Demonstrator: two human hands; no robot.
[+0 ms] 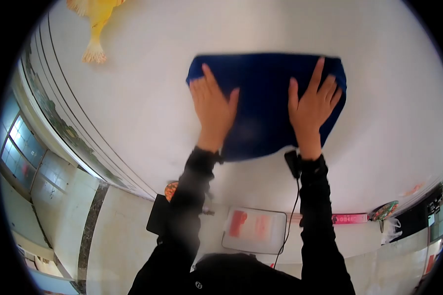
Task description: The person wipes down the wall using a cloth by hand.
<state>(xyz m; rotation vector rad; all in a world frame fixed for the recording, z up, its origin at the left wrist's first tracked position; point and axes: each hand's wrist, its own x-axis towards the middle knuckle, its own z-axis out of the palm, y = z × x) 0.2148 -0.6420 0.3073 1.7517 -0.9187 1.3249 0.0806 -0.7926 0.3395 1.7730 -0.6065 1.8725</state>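
Observation:
A dark blue cloth [261,105] lies spread against a broad white surface, its lower edge curving. My left hand [214,105] rests on the cloth's left part, its thumb and index finger spread and the other fingers close together at the left edge. Over on the right part, my right hand [312,105] lies with its fingers fanned out, the index finger reaching the top edge. Both palms face the cloth and are hidden. Beside my right wrist sits a small black device [293,163] with a thin cable running down from it.
A yellow fish-shaped thing [99,24] is at the upper left of the white surface. Lower down are a pale tray [281,236] with red and pink shapes, a pink box [349,219] and a round patterned item [384,210]. A window [22,140] shows at far left.

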